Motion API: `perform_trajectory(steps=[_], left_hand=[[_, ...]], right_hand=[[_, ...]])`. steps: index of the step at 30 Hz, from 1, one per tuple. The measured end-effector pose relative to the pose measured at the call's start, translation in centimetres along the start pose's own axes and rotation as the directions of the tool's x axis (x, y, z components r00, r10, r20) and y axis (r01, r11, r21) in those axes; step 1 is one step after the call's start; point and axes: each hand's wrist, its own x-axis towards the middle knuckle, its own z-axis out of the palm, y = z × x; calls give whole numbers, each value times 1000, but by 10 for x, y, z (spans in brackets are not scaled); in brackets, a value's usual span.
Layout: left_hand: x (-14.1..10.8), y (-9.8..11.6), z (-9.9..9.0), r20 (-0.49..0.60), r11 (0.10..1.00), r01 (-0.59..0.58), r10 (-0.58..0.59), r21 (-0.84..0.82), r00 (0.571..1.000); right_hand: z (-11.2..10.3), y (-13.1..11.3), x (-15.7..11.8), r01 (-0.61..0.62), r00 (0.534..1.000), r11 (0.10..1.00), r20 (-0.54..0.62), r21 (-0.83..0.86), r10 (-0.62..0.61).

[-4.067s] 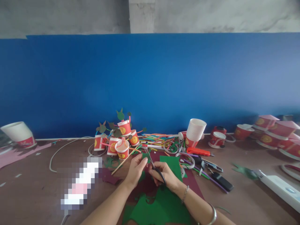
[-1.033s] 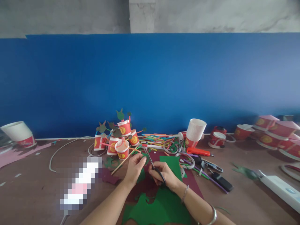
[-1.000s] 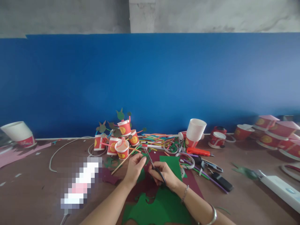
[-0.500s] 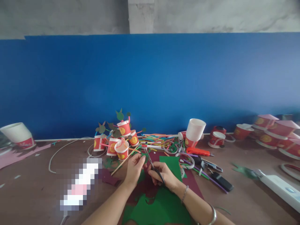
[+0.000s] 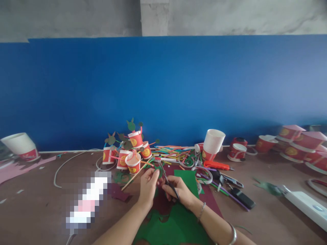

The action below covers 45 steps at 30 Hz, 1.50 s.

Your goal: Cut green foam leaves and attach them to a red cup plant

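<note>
My left hand [image 5: 149, 185] pinches a small piece of green paper [image 5: 160, 170] between thumb and fingers. Dark-handled scissors [image 5: 171, 187] are gripped in my right hand [image 5: 178, 191], their blades pointing up and left beside the green piece. Below both hands lies a large green sheet [image 5: 171, 228] with rounded cut-outs, over dark red paper [image 5: 209, 200]. A smaller green sheet [image 5: 186, 177] is just beyond my right hand.
Decorated red cups [image 5: 133, 162] stand behind my left hand, near a pile of colourful straws [image 5: 173, 153]. To the right are stacked white cups [image 5: 213, 141], an orange cutter [image 5: 216, 165], keys with a black fob [image 5: 240, 197] and a white device [image 5: 306, 204].
My left hand has shifted slightly right with the green piece, closer to the scissors. My right hand keeps its hold on the scissors and has barely moved.
</note>
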Motion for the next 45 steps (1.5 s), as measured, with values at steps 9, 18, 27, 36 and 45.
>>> perform_trajectory(steps=[9,18,27,36,45], left_hand=[[-2,3,3,-30,997,44,-46,-71,998],[-3,4,4,-32,997,51,-53,-63,998],[3,-1,0,-21,994,47,-50,-101,999],[6,-2,-3,7,999,18,-18,-36,1000],[7,2,-3,6,999,18,-17,-34,1000]], right_hand=[[0,-1,0,13,1000,1000,5,-6,-13],[2,-2,0,33,999,999,-12,-22,-33],[0,-1,0,-3,1000,1000,14,14,3],[-1,0,1,-17,1000,1000,11,12,17],[-1,2,2,3,1000,999,12,-34,-3]])
